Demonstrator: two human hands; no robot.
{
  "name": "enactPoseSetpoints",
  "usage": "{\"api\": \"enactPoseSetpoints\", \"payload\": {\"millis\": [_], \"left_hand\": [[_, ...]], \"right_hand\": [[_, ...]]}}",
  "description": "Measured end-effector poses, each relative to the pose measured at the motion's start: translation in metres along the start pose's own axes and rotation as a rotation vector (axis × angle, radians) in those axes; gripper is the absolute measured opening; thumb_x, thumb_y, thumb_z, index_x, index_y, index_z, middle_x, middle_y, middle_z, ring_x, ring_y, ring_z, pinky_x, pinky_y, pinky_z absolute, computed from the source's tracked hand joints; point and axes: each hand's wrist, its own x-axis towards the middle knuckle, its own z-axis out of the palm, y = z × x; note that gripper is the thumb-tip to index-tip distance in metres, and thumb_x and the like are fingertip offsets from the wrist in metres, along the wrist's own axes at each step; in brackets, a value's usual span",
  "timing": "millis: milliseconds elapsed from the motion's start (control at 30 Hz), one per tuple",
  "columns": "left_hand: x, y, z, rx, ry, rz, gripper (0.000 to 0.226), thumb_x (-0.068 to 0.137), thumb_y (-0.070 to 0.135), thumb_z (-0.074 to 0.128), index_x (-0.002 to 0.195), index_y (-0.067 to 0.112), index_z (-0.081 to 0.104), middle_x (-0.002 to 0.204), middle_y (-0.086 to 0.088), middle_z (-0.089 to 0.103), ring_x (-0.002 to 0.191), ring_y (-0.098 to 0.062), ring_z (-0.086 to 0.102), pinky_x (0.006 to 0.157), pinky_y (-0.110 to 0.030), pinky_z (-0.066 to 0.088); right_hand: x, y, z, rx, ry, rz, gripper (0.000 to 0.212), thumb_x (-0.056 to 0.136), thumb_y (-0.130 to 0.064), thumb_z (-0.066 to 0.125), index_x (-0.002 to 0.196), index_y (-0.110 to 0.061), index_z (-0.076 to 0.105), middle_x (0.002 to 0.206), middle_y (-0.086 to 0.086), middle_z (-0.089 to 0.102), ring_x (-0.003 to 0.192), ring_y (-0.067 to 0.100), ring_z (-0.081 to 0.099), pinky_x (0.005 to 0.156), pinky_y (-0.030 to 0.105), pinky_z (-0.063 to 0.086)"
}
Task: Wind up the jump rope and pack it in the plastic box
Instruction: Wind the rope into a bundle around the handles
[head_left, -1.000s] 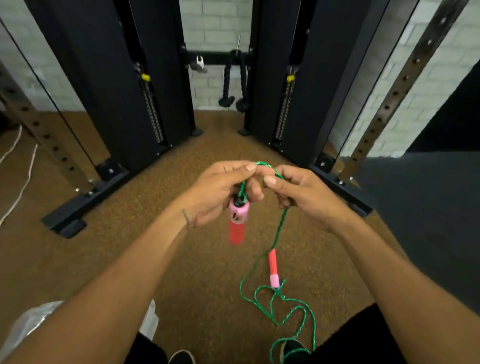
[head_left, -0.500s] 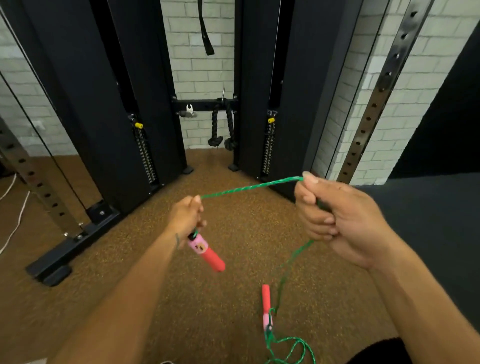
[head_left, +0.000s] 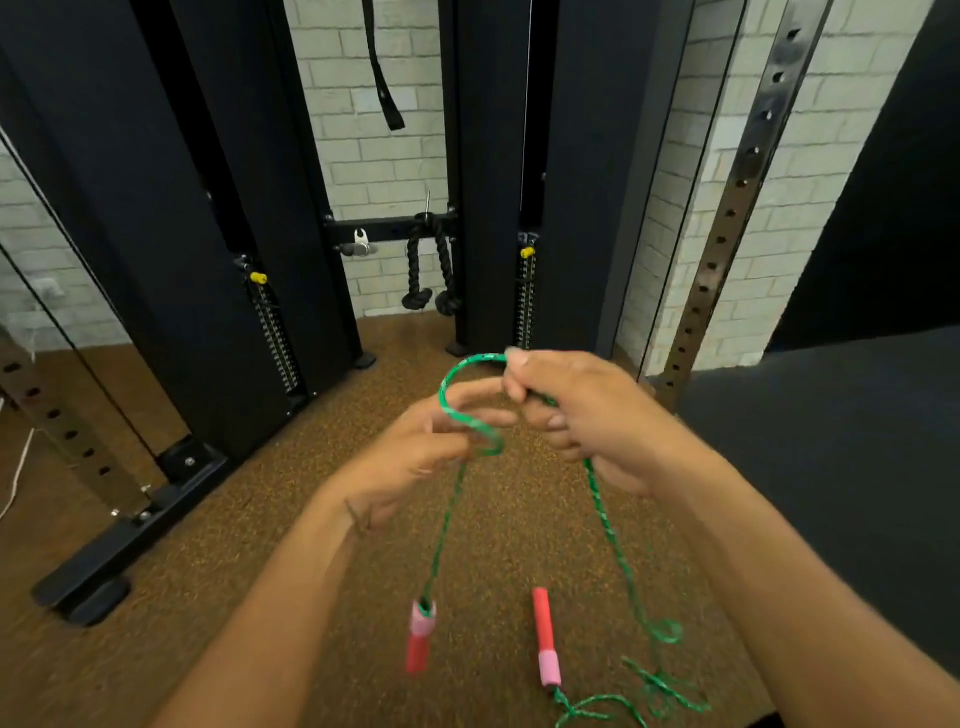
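Observation:
A green jump rope (head_left: 451, 400) arcs between my two hands in front of me. My right hand (head_left: 582, 415) pinches the rope at the top of the loop, fingers curled round it. My left hand (head_left: 415, 457) grips the rope where it bends back on itself. From the left hand one strand hangs down to a red and pink handle (head_left: 420, 636) that dangles in the air. The other red and pink handle (head_left: 545, 639) lies on the floor. Loose green coils (head_left: 660, 686) lie beside it. No plastic box is in view.
Black cable machine columns (head_left: 208, 234) with weight stacks stand ahead on brown speckled flooring (head_left: 260, 545). A black base foot (head_left: 104, 566) reaches out at the left. A perforated steel upright (head_left: 727, 218) leans at the right, next to a dark mat (head_left: 831, 467).
My hands, spread apart with the rope stretched between them, have come back together and formed a loop. The handle that was at my left hand now hangs lower on its strand.

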Motion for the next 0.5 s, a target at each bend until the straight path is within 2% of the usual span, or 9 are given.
{"api": "enactPoseSetpoints", "payload": {"millis": [67, 100, 133, 200, 267, 333, 367, 433, 500], "left_hand": [[-0.003, 0.016, 0.011, -0.064, -0.102, 0.015, 0.044, 0.084, 0.007, 0.055, 0.128, 0.004, 0.056, 0.117, -0.016, 0.069, 0.100, -0.024, 0.068, 0.093, -0.038, 0.053], [-0.002, 0.017, 0.015, -0.063, -0.096, 0.009, 0.031, 0.089, 0.018, 0.059, 0.118, 0.007, 0.063, 0.098, -0.012, 0.069, 0.079, -0.016, 0.065, 0.079, -0.033, 0.053], [0.000, 0.019, 0.017, -0.033, -0.057, 0.001, 0.024, 0.094, 0.032, 0.059, 0.103, 0.013, 0.070, 0.078, -0.005, 0.060, 0.062, -0.009, 0.052, 0.064, -0.028, 0.047], [0.011, 0.014, 0.007, 0.005, 0.179, -0.006, 0.032, 0.097, 0.041, 0.054, 0.081, 0.018, 0.069, 0.070, 0.006, 0.045, 0.053, -0.005, 0.032, 0.053, -0.022, 0.031], [0.024, 0.001, -0.026, -0.184, 0.590, -0.025, 0.031, 0.099, 0.034, 0.053, 0.075, 0.017, 0.063, 0.095, 0.006, 0.058, 0.056, -0.005, 0.036, 0.051, -0.021, 0.035], [0.027, -0.023, -0.065, 0.001, 0.974, -0.055, 0.033, 0.101, 0.036, 0.049, 0.072, 0.023, 0.059, 0.108, -0.001, 0.061, 0.069, -0.019, 0.057, 0.061, -0.033, 0.050], [0.027, -0.039, -0.080, 0.264, 1.010, -0.132, 0.032, 0.100, 0.039, 0.047, 0.073, 0.025, 0.059, 0.106, -0.006, 0.065, 0.083, -0.030, 0.064, 0.074, -0.040, 0.054], [0.031, -0.057, -0.074, 0.684, 0.834, -0.249, 0.015, 0.098, 0.038, 0.053, 0.092, 0.028, 0.063, 0.114, -0.009, 0.069, 0.108, -0.033, 0.063, 0.094, -0.046, 0.050], [0.037, -0.050, -0.040, 0.654, 0.717, -0.103, 0.018, 0.096, 0.037, 0.059, 0.111, 0.029, 0.061, 0.119, -0.003, 0.066, 0.116, -0.025, 0.059, 0.099, -0.048, 0.048]], "right_hand": [[0.013, 0.016, -0.001, -0.083, -0.013, 0.069, 0.035, 0.104, -0.040, 0.041, 0.079, -0.019, 0.053, 0.050, -0.008, 0.032, 0.042, 0.007, 0.020, 0.040, 0.022, 0.014], [0.015, 0.020, -0.003, -0.099, -0.030, 0.094, 0.035, 0.104, -0.041, 0.042, 0.078, -0.020, 0.053, 0.050, -0.008, 0.033, 0.041, 0.006, 0.021, 0.040, 0.021, 0.015], [0.016, 0.022, -0.007, -0.093, -0.057, 0.113, 0.036, 0.104, -0.041, 0.043, 0.076, -0.020, 0.054, 0.050, -0.008, 0.033, 0.040, 0.006, 0.022, 0.040, 0.021, 0.016], [0.011, 0.024, -0.018, 0.007, -0.122, 0.145, 0.035, 0.103, -0.039, 0.046, 0.074, -0.021, 0.055, 0.052, -0.007, 0.033, 0.039, 0.006, 0.025, 0.039, 0.020, 0.019], [-0.002, 0.022, -0.034, 0.212, -0.184, 0.142, 0.034, 0.101, -0.038, 0.048, 0.073, -0.020, 0.056, 0.052, -0.006, 0.034, 0.037, 0.005, 0.031, 0.036, 0.019, 0.023], [-0.014, 0.014, -0.045, 0.470, -0.304, 0.068, 0.033, 0.100, -0.036, 0.047, 0.074, -0.017, 0.055, 0.050, -0.007, 0.038, 0.034, 0.004, 0.037, 0.035, 0.018, 0.027], [-0.016, 0.009, -0.047, 0.616, -0.378, 0.013, 0.033, 0.101, -0.034, 0.045, 0.076, -0.016, 0.055, 0.050, -0.007, 0.037, 0.034, 0.004, 0.037, 0.034, 0.017, 0.028], [-0.012, 0.001, -0.044, 0.851, -0.431, -0.068, 0.034, 0.104, -0.033, 0.038, 0.079, -0.016, 0.054, 0.050, -0.007, 0.031, 0.036, 0.005, 0.028, 0.034, 0.016, 0.024], [-0.001, -0.001, -0.037, 0.865, -0.322, -0.064, 0.038, 0.105, -0.035, 0.033, 0.078, -0.018, 0.052, 0.048, -0.009, 0.029, 0.037, 0.005, 0.020, 0.033, 0.016, 0.017]]}}
